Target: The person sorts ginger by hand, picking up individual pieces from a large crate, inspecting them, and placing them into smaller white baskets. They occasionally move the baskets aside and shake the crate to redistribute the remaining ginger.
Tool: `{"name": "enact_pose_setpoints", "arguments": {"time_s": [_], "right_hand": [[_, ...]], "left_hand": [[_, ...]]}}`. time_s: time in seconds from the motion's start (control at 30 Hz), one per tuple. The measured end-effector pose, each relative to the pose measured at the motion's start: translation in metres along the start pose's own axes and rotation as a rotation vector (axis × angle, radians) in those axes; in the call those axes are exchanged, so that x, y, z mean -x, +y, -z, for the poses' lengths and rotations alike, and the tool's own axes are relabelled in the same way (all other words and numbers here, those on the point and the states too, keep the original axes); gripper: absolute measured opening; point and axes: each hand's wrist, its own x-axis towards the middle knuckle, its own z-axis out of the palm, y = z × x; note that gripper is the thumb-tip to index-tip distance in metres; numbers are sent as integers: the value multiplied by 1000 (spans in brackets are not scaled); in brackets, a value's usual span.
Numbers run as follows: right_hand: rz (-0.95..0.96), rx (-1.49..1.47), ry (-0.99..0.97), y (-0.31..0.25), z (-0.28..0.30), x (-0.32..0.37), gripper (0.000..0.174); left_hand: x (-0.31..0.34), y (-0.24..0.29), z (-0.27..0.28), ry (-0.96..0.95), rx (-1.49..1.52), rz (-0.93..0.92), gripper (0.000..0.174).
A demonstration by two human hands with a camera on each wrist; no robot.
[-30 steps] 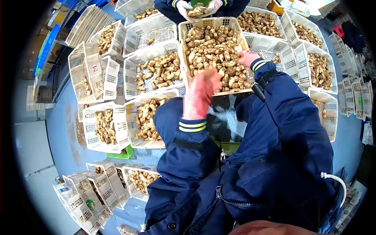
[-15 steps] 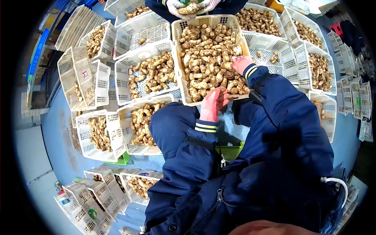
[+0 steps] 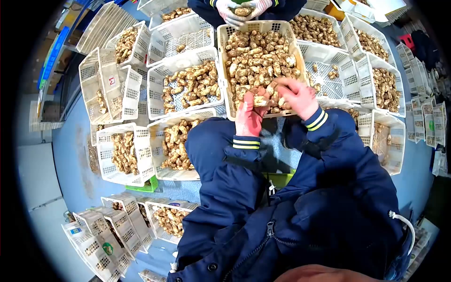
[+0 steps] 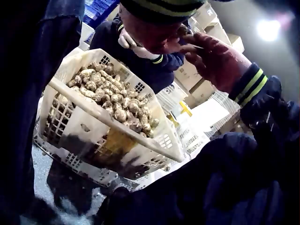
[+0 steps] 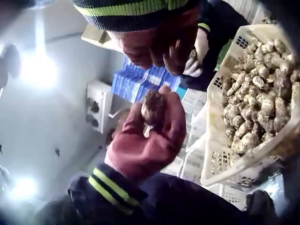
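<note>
In the head view my left hand [image 3: 249, 117] is over the near end of a white plastic crate [image 4: 89, 133] heaped with brown and white mushrooms [image 3: 256, 56]. It grips one mushroom [image 5: 153, 110] between thumb and fingers, seen best in the right wrist view, dark and soiled at its upper end. My right hand [image 3: 300, 99] is beside it on the right, fingers pointing at the left hand and loosely bent. Nothing shows in the right fingers in the left wrist view. Dark striped cuffs cover both wrists.
Across the crate another person's white-gloved hands [image 3: 242, 11] hold a mushroom. More white crates stand on both sides, including a half-filled left crate [image 3: 155, 89] and a sparsely filled right crate [image 3: 347, 70]. Stacked crates [image 3: 101, 244] stand behind left on the blue floor [image 3: 75, 160].
My left hand has turned up at the crate's near end and now holds a mushroom. The right hand has come down from the crate's right rim towards the left hand.
</note>
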Motion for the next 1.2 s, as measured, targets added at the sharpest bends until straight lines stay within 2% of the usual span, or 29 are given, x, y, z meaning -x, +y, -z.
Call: {"name": "enact_pose_setpoints", "arguments": {"time_s": [0.07,0.13,0.2,0.27,0.33,0.4,0.43,0.47,0.5,0.53,0.6,0.63,0.67,0.73,0.77,0.8,0.83,0.87,0.9,0.93,0.97,1.0,1.07,1.13,1.17,1.2], "right_hand": [[40,-34,53,10,13,-6,28],[-88,-215,40,19,19,-8,30],[-112,-247,44,30,17,-13,31],[-65,-178,-41,40,21,-16,32],[-83,-170,-78,53,24,-21,32],[-123,-119,-30,58,27,-26,28],[-154,45,-49,59,33,-29,29],[-185,209,-69,61,40,-34,30],[-103,498,-60,75,44,-40,32],[-111,600,-70,88,46,-45,37],[-213,778,-148,83,46,-48,39],[-232,990,-172,80,40,-50,38],[-226,994,-270,96,43,-62,38],[-197,1063,-274,107,38,-67,45],[-243,1117,-369,100,33,-74,46],[-219,1073,-355,98,23,-74,44],[-201,1087,-385,95,13,-76,44],[-184,1099,-415,90,3,-78,44],[-80,1193,-373,104,-11,-79,43],[16,1269,-381,118,-20,-78,32],[109,1351,-355,126,-28,-77,27],[202,1430,-327,133,-33,-77,22],[108,1366,-331,141,-36,-82,17],[-59,1066,-220,142,-24,-90,20],[-33,866,-174,135,-14,-93,25],[-91,729,-103,127,-9,-94,31]], "left_hand": [[0,3,5,-5,21,60,37],[0,2,4,-61,14,96,38],[-1,1,5,-71,7,119,38],[-2,-1,6,-38,-40,113,39],[-3,-1,8,-83,-62,144,34],[-2,-9,19,127,90,192,27],[-6,-11,28,143,148,265,20],[-3,-12,29,179,131,297,21],[-1,-11,31,182,84,320,22],[-2,-7,33,185,36,341,22],[-4,9,23,121,238,215,28],[-13,27,20,183,341,98,38],[-21,50,20,249,441,-27,47],[-25,88,10,238,463,-69,56],[-31,92,12,233,437,-138,59],[-36,95,14,226,409,-207,63],[-37,89,16,128,294,-208,64],[-38,80,13,130,118,-177,54],[-36,74,15,62,90,-84,49],[-33,68,18,-7,64,10,43],[-29,64,8,203,-37,40,40],[-30,62,13,207,-33,39,40],[-30,58,22,185,-46,-1,38],[-31,52,23,175,-163,4,36],[-32,45,29,180,-195,69,35],[-33,37,33,183,-225,131,34]]}}
